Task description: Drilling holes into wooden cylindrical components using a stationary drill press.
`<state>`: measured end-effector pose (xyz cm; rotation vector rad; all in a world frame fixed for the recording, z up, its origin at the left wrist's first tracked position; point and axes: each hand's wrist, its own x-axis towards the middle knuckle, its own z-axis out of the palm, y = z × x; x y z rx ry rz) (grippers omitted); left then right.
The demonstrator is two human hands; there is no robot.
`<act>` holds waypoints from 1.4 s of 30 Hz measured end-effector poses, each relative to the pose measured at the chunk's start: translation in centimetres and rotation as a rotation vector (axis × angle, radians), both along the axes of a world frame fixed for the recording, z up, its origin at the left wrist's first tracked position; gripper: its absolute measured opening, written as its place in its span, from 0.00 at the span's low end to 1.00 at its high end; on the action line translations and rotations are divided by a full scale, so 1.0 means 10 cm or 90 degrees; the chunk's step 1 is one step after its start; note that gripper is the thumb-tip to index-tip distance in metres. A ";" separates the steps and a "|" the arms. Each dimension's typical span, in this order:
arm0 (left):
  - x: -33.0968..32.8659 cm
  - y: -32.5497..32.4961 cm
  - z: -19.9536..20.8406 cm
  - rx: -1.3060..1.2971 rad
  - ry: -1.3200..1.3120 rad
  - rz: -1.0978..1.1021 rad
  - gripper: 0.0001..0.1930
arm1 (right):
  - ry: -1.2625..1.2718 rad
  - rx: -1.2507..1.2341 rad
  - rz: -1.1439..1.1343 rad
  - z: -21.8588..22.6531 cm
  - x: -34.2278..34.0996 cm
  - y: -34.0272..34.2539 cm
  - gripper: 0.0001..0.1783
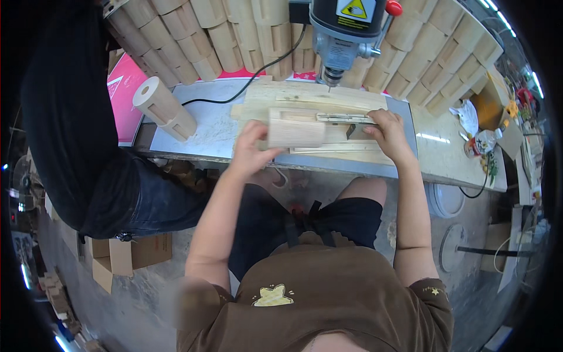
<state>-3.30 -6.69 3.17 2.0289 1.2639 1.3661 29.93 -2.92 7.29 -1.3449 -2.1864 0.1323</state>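
Note:
A pale wooden cylinder (297, 130) with a long recess lies sideways on the wooden boards under the drill press (338, 50). My left hand (253, 149) curls its fingers and thumb around the cylinder's left end. With fingers and thumb closed, my right hand (387, 134) grips the right end of a narrow, light-coloured strip (343, 118), which reaches to the cylinder. Beneath that strip shows a small dark metal bracket (350, 131). The drill bit (329, 90) hangs above and behind the workpiece, apart from it. My right palm is partly hidden.
Many wooden cylinders (272, 41) are stacked along the back. Another cylinder (165, 108) stands at the left near wood dust. A black cable (246, 85) crosses the bench. Another person's dark sleeve (73, 117) and leg are close at left. Bottle (484, 142) at right.

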 end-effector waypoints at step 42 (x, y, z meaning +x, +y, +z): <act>0.72 0.21 -0.28 0.013 0.185 0.151 0.33 | 0.042 0.053 -0.046 -0.14 -0.18 0.21 0.23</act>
